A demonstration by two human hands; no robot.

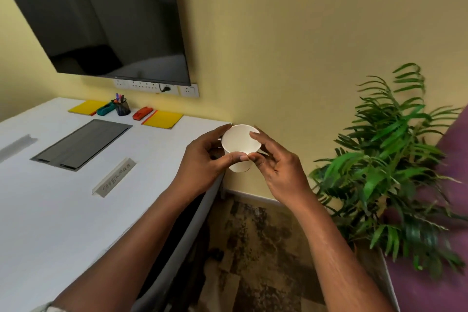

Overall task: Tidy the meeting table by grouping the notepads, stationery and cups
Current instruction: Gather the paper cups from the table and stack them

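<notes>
The fingers (234, 158) of the left hand (202, 167) and right hand (278, 172) curled round a plain white paper cup (239, 142), thumbs meeting on its near side, its empty mouth tilted toward the camera. The cup hung just past the right edge of the white worktop (63, 210), by the far corner, over mottled floor (253, 248). A leafy potted plant (392, 159) stood near, right of the hands. Well left and beyond them, against the yellow wall, a mesh pen holder (122, 106) stood between a yellow notepad (163, 119) and a second yellow notepad (84, 107), under a dark wall screen (96, 15).
</notes>
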